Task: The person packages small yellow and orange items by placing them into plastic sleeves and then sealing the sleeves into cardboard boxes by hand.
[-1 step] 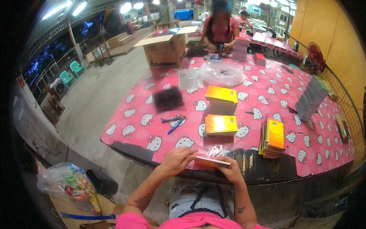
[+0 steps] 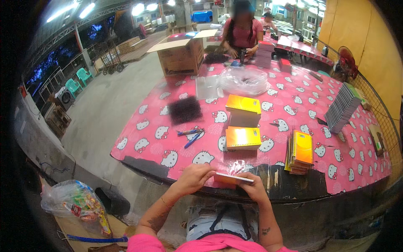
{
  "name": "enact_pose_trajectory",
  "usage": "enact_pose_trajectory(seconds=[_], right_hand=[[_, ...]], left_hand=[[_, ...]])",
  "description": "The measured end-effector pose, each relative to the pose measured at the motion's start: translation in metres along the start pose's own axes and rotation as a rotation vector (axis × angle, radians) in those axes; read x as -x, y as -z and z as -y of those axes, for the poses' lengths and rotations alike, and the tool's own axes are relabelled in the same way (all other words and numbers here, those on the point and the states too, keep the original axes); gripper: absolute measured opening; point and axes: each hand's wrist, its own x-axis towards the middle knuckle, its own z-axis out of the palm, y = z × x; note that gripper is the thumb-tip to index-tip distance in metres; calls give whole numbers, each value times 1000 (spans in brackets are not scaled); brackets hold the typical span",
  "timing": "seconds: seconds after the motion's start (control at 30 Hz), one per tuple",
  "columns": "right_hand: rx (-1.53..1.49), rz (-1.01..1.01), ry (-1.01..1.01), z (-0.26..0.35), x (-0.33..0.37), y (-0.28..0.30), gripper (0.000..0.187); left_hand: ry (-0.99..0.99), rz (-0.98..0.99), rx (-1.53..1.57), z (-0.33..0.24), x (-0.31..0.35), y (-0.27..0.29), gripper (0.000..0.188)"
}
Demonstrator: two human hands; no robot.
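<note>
In front of me at the table's near edge, my right hand [image 2: 254,187] grips a thin notebook [image 2: 230,178] by its right end, thumb on top. The notebook is tilted, with its pale edge up and an orange cover below. My left hand [image 2: 194,177] is closed in a pinch at the notebook's left end; what is between its fingertips is hidden. Just beyond stands a stack of yellow-orange notebooks [image 2: 243,137], with a second stack [image 2: 243,105] behind it. To the right lies a pile of spiral-bound notebooks [image 2: 302,147] with orange covers.
On the pink patterned table [image 2: 138,134] are a heap of black coils [image 2: 185,110], slim blue items [image 2: 193,137], a clear plastic bag [image 2: 244,80] and an open cardboard box [image 2: 181,57]. A tall leaning stack [image 2: 342,108] stands right. Another person [image 2: 243,33] works across the table.
</note>
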Motion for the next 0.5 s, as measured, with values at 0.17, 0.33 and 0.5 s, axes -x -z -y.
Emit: enact_pose_trajectory(seconds=[0.17,0.33,0.5], right_hand=[[12,-5,-22,4,1,-1,18],[56,-9,36,-4,1,1,19],[58,-14,17,0,3,0,21]], left_hand=[[-87,-84,29,-15,-8,0,19],[-13,130,-51,2,-7,-3,22],[-86,60,-99,-11,-13,2,22]])
